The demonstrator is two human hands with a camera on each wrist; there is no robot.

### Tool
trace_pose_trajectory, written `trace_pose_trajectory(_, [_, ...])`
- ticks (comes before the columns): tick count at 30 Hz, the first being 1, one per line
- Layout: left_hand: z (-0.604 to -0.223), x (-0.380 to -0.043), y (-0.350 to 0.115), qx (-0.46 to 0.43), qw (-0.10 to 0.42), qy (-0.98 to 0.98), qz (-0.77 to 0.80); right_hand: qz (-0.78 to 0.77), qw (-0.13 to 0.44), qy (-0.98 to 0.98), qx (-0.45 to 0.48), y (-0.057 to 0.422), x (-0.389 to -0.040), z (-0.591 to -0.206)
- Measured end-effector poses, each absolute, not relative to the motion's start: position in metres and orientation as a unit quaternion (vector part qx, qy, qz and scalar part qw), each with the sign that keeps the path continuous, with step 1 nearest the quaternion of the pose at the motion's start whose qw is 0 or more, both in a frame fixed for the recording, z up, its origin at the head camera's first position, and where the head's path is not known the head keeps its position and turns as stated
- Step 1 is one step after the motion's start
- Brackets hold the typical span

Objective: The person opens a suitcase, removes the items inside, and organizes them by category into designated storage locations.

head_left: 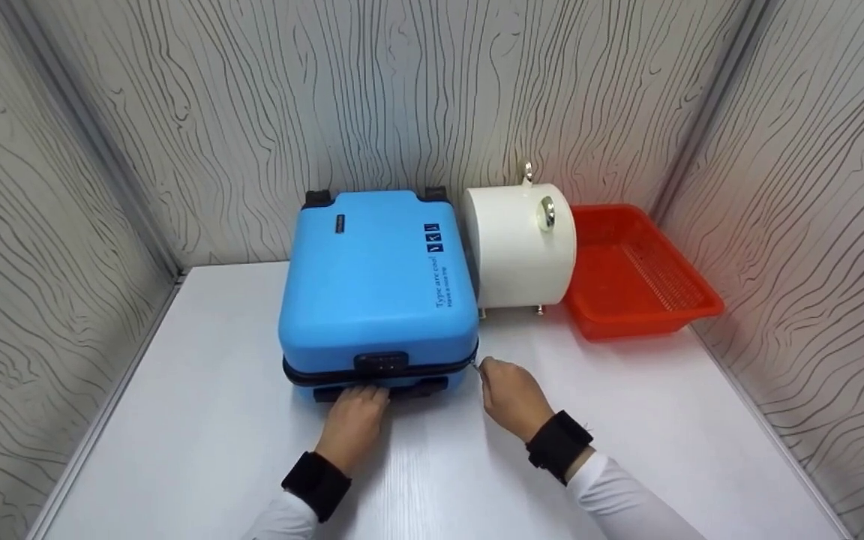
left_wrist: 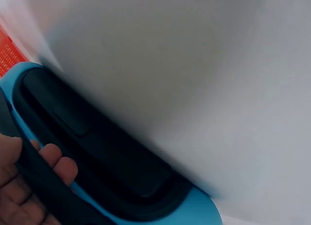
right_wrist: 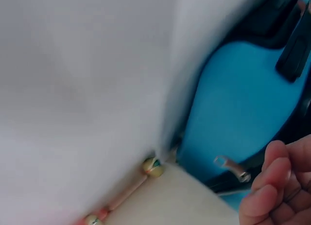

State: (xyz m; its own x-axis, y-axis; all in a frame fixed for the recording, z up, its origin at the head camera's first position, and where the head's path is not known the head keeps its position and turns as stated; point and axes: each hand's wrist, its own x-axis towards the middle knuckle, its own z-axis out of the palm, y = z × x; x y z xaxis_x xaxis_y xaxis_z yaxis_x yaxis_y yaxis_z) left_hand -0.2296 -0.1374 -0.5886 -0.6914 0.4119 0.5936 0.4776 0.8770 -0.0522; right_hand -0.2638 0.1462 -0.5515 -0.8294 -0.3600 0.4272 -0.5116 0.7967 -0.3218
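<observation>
A bright blue suitcase point(head_left: 372, 277) lies flat, its wheels toward the back wall and its black zip seam facing me. My left hand point(head_left: 357, 416) has its fingers curled round the black carry handle point(left_wrist: 48, 186) on the near side, below the combination lock point(head_left: 381, 362). At the near right corner my right hand point(head_left: 511, 396) pinches a metal zipper pull point(head_left: 475, 367) on the seam. In the right wrist view, another small metal zipper pull point(right_wrist: 233, 167) hangs beside the right fingertips point(right_wrist: 276, 174). The pinched part is mostly hidden behind the fingers there.
A cream cylindrical pot point(head_left: 518, 251) with metal handles and small feet lies on its side against the suitcase's right. Beyond it sits a red plastic basket point(head_left: 604, 326) near the right wall. Wood-grain panels point(head_left: 402, 90) enclose the white table point(head_left: 199, 420) on three sides.
</observation>
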Motion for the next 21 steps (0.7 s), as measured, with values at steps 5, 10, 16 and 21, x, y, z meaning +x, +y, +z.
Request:
trace_pose_trajectory(5, [-0.591, -0.231, -0.140, -0.246, 0.314, -0.915, -0.065, 0.208, 0.208, -0.919, 0.264, 0.127, -0.248, -0.556])
trace_pose_trajectory(10, [-0.594, -0.232, -0.140, -0.251, 0.309, -0.914, -0.077, 0.194, 0.217, -0.911, 0.293, 0.108, -0.242, -0.559])
trace_pose_trajectory(16, [-0.595, -0.233, -0.142, -0.248, 0.306, -0.916, -0.078, 0.190, 0.190, -0.910, 0.315, 0.083, -0.242, -0.556])
trace_pose_trajectory(21, [-0.595, -0.234, -0.141, -0.246, 0.312, -0.915, -0.076, 0.192, 0.187, -0.909, 0.319, 0.070, -0.241, -0.553])
